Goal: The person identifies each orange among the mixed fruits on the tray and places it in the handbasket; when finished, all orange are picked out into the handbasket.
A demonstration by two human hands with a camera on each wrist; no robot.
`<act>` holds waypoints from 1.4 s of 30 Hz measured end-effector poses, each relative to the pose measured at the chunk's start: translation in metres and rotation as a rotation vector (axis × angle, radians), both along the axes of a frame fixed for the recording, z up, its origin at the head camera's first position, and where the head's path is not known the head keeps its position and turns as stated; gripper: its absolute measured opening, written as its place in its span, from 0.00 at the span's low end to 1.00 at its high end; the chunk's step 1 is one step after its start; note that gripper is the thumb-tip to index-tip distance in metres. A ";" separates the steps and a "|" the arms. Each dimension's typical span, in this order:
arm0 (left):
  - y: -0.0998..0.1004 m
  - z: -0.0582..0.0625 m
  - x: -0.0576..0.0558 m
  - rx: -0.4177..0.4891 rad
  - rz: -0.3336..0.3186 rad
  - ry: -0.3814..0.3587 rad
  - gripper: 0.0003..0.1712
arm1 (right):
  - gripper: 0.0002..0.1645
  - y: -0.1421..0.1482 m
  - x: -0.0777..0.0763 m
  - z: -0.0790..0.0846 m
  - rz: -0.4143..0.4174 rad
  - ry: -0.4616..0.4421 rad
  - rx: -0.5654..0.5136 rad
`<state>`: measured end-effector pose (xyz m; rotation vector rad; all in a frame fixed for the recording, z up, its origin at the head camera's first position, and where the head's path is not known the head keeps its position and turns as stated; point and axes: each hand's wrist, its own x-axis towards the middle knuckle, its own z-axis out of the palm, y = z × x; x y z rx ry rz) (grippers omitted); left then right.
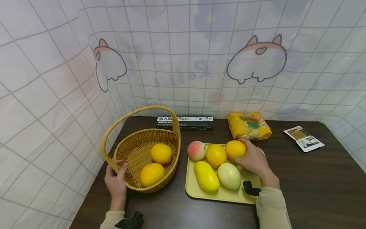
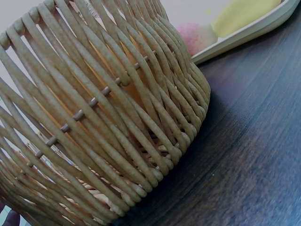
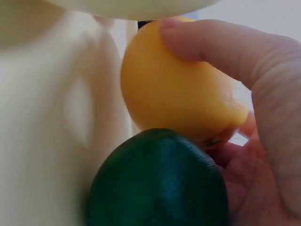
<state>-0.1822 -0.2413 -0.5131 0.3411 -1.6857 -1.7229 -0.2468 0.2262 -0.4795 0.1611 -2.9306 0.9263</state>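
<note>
My right hand grips a yellow lemon at the back right of the pale yellow tray. In the right wrist view the thumb lies over the lemon, whose nub points toward the palm. A dark green rounded fruit sits under that hand, mostly hidden from the head view. My left hand holds the rim of a wicker basket by the handle's base, thumb inside. Two yellow fruits lie in the basket, one behind the other.
Also on the tray are a pink peach, a round yellow fruit, a long yellow fruit and a pale green fruit. Behind stand a pasta box, a yellow packet and a white pouch.
</note>
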 end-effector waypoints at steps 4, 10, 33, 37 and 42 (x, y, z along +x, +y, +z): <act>0.000 -0.001 0.001 0.001 0.001 0.005 0.15 | 0.52 0.000 0.003 0.003 -0.035 0.021 -0.114; 0.002 -0.001 0.001 -0.008 -0.006 -0.007 0.15 | 0.51 -0.005 0.012 0.019 -0.068 0.133 -0.257; 0.002 -0.001 -0.002 -0.037 0.006 0.000 0.14 | 0.48 -0.109 0.025 0.042 0.148 0.050 -0.711; 0.002 -0.001 -0.001 -0.046 0.015 -0.004 0.13 | 0.47 -0.126 0.030 0.040 0.198 0.031 -0.703; 0.002 -0.001 0.000 -0.049 0.013 -0.002 0.13 | 0.46 -0.150 0.040 0.038 0.275 0.013 -0.720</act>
